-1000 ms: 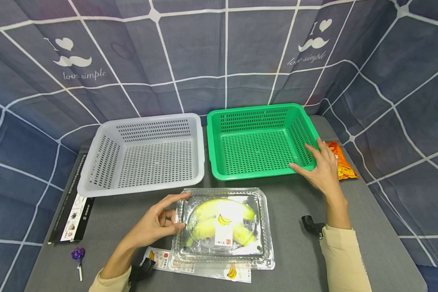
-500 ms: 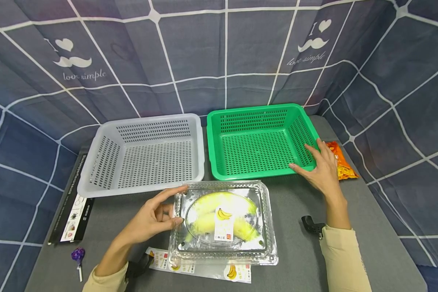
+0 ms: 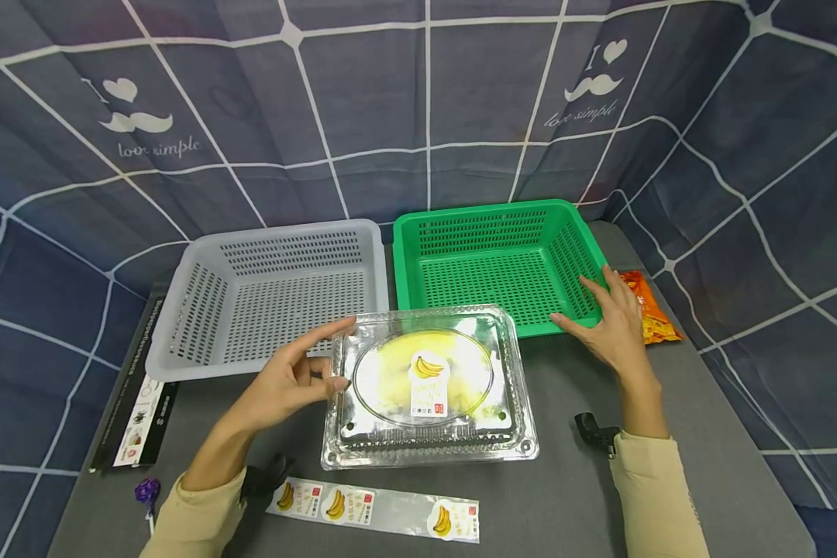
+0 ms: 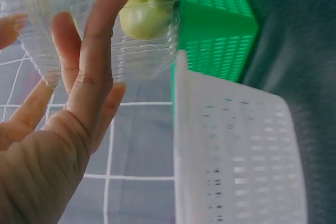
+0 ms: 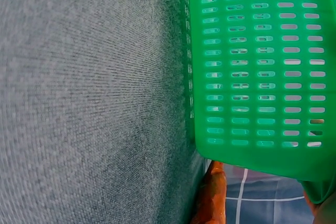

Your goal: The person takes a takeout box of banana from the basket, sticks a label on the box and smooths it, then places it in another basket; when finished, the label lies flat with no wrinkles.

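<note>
My left hand [image 3: 279, 380] grips the left edge of a clear plastic clamshell box [image 3: 428, 434], its thumb and fingers on the rim. Yellow-green bananas [image 4: 144, 17] show through the box, and a banana label [image 3: 428, 387] is stuck on the lid. Held above the table, the box overlaps the front rim of the green basket [image 3: 488, 225] in the head view. At that basket's front right corner, my right hand [image 3: 614, 325] holds the rim. Its fingers are mostly out of the right wrist view, where the basket's slotted side fills much of the picture.
Left of the green basket stands a light grey basket [image 3: 170, 366]. A strip of banana labels [image 3: 397, 513] lies in front. An orange snack bag [image 3: 647, 306] is at the right, a long black box [image 3: 136, 395] at the left, near a purple lollipop [image 3: 147, 490].
My left hand has raised the clamshell box and moved it away from me, toward the baskets. More of the label strip now shows. My right hand has stayed at the green basket's corner.
</note>
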Demonstrator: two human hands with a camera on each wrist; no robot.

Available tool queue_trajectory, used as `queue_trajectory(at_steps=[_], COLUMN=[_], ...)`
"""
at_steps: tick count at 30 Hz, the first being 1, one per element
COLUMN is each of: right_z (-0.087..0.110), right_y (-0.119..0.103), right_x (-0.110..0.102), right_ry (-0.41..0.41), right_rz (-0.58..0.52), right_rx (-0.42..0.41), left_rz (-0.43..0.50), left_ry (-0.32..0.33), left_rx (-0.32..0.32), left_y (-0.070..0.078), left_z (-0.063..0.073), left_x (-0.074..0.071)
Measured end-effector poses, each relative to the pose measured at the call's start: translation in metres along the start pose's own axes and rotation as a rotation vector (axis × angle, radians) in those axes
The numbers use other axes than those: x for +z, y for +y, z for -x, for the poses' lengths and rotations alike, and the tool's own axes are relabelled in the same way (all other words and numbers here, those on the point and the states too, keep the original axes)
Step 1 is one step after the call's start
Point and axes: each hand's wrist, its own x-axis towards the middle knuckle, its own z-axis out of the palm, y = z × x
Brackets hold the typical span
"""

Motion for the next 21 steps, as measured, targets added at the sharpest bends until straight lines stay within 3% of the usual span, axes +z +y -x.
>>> queue_trajectory(at_steps=[7, 12, 16, 21], right_z=[0.0, -0.001, -0.001, -0.001], right_y=[-0.001, -0.002, -0.002, -0.002], right_x=[-0.001, -0.001, -0.001, -0.002], right_ry=[0.003, 0.005, 0.003, 0.006], right_rz=[-0.002, 0.003, 0.006, 0.011], right_rx=[0.009, 0.003, -0.002, -0.003], left_rz=[-0.059, -0.129, -0.125, -0.111], left_ry=[0.055, 0.094, 0.1, 0.106], left_rx=[0.009, -0.068, -0.109, -0.094], left_y=[0.009, 0.011, 0.01, 0.01], left_z=[-0.024, -0.039, -0.047, -0.063], left_x=[-0.008, -0.01, -0.011, -0.016])
